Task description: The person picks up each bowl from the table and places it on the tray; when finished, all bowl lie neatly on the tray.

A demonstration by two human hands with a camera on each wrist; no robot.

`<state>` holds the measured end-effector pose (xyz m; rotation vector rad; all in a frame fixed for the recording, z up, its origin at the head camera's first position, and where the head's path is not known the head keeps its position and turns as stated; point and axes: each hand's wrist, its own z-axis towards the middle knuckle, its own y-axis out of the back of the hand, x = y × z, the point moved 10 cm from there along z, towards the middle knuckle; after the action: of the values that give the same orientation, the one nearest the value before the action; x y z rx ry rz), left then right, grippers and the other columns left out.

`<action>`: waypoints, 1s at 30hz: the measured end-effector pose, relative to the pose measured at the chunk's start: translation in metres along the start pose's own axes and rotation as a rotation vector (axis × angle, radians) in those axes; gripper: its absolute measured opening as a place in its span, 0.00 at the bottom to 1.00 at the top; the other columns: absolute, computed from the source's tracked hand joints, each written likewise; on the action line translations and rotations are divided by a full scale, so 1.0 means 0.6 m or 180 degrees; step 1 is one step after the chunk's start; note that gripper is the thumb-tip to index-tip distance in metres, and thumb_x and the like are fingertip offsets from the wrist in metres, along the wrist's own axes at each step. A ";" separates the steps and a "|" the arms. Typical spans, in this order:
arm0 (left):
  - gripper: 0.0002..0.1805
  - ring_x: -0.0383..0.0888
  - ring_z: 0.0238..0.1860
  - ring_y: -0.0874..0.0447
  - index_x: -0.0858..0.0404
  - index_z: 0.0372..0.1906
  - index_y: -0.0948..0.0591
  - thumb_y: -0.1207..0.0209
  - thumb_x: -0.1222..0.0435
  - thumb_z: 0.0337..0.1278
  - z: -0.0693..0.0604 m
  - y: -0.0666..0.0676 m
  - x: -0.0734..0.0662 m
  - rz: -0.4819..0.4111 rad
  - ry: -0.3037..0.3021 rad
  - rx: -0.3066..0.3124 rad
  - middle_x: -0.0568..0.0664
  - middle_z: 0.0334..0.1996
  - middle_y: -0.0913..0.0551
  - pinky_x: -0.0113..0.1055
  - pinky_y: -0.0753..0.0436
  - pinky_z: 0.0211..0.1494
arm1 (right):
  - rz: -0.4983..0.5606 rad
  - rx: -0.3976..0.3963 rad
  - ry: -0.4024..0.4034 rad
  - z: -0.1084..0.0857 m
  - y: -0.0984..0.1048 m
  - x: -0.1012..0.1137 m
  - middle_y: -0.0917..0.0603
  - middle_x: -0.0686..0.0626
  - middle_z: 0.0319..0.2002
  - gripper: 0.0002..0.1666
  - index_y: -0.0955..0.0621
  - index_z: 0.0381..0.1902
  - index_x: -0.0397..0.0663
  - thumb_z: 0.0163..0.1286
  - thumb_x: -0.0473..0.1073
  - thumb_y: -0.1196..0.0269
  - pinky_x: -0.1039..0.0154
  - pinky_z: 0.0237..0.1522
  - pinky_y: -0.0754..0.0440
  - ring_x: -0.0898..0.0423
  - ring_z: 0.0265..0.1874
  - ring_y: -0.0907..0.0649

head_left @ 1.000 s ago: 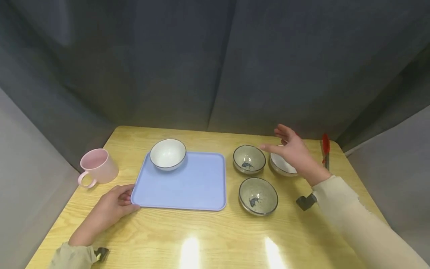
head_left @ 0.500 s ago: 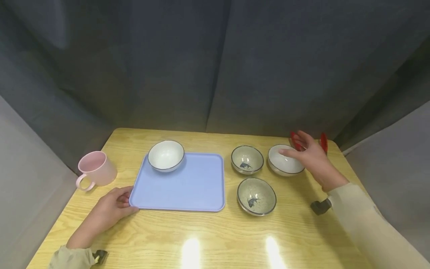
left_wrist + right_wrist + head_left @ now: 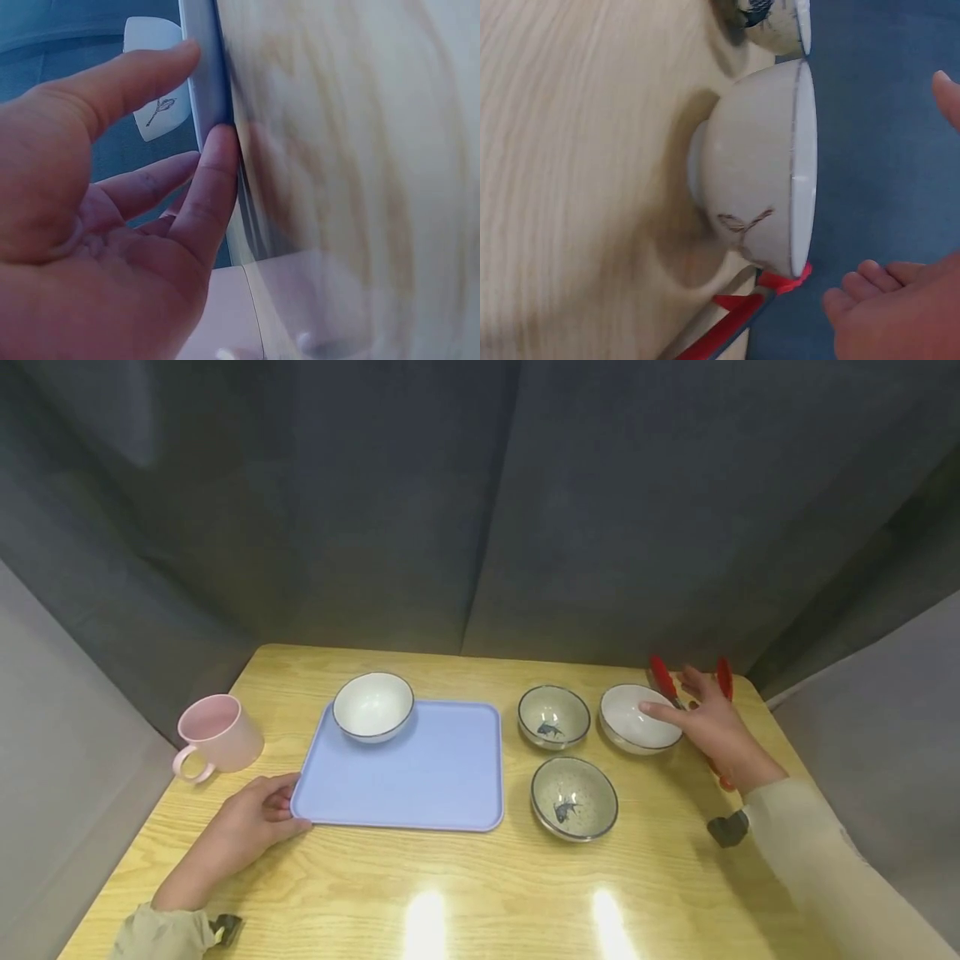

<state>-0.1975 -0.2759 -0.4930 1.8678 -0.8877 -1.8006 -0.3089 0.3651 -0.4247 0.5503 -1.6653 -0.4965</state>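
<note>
A blue tray (image 3: 420, 777) lies on the table, and my left hand (image 3: 240, 827) pinches its left edge near the front corner. In the left wrist view, the thumb of my left hand (image 3: 112, 187) and a finger lie on either side of the tray's edge (image 3: 208, 82). At the right, my right hand (image 3: 716, 731) hovers beside a white bowl (image 3: 637, 718), thumb over its rim. Red-handled tongs (image 3: 662, 677) lie partly behind that hand. The right wrist view shows my right hand (image 3: 900, 307) apart from the white bowl (image 3: 754, 165), fingers bent loosely, holding nothing.
Another white bowl (image 3: 372, 706) rests at the tray's back left. Two grey-green bowls with fish designs, one behind (image 3: 553, 718) and one in front (image 3: 573, 802), stand right of the tray. A pink mug (image 3: 221, 735) stands at the far left. Dark curtains hang behind.
My right hand has moved right and a little nearer, from over the right white bowl to its right side, uncovering the bowl and part of the tongs. My left hand stays at the tray.
</note>
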 end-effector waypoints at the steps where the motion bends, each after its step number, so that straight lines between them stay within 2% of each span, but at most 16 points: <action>1: 0.42 0.50 0.52 0.08 0.79 0.75 0.25 0.19 0.66 0.61 0.000 0.000 -0.001 0.0000 -0.0011 -0.0005 0.64 0.55 0.16 0.28 0.05 0.52 | -0.0002 -0.0010 0.0002 0.000 0.000 -0.005 0.59 0.34 0.93 0.74 0.64 0.94 0.49 0.76 0.67 0.27 0.22 0.89 0.46 0.28 0.91 0.51; 7: 0.41 0.50 0.52 0.07 0.79 0.74 0.24 0.19 0.66 0.61 0.000 -0.005 -0.003 -0.0021 -0.0058 -0.0009 0.63 0.54 0.16 0.24 0.06 0.51 | 0.0000 0.0020 -0.0075 0.002 -0.005 -0.038 0.59 0.31 0.92 0.76 0.66 0.93 0.44 0.76 0.66 0.27 0.21 0.88 0.42 0.25 0.90 0.50; 15: 0.42 0.51 0.52 0.07 0.79 0.75 0.24 0.19 0.66 0.62 -0.002 -0.007 -0.004 -0.0024 -0.0054 -0.0026 0.63 0.54 0.15 0.25 0.06 0.51 | 0.0001 0.0203 -0.0188 0.000 -0.026 -0.058 0.58 0.27 0.91 0.79 0.69 0.91 0.37 0.75 0.63 0.25 0.23 0.89 0.44 0.25 0.90 0.49; 21: 0.42 0.51 0.53 0.07 0.79 0.75 0.24 0.19 0.66 0.62 -0.007 -0.008 -0.005 -0.0048 -0.0033 -0.0040 0.63 0.54 0.15 0.27 0.05 0.52 | -0.0040 0.0229 -0.0270 -0.003 -0.040 -0.070 0.57 0.25 0.90 0.82 0.69 0.91 0.37 0.72 0.64 0.23 0.21 0.88 0.42 0.24 0.87 0.45; 30: 0.41 0.50 0.53 0.07 0.79 0.75 0.24 0.19 0.66 0.62 -0.008 -0.009 -0.003 -0.0052 -0.0041 -0.0046 0.62 0.54 0.14 0.28 0.05 0.53 | 0.0027 0.0206 -0.0287 -0.006 -0.046 -0.083 0.53 0.24 0.89 0.81 0.68 0.91 0.38 0.73 0.63 0.23 0.22 0.86 0.35 0.25 0.84 0.38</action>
<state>-0.1922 -0.2716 -0.4947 1.8619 -0.8640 -1.8259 -0.2965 0.3736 -0.4798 0.5753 -1.7739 -0.4685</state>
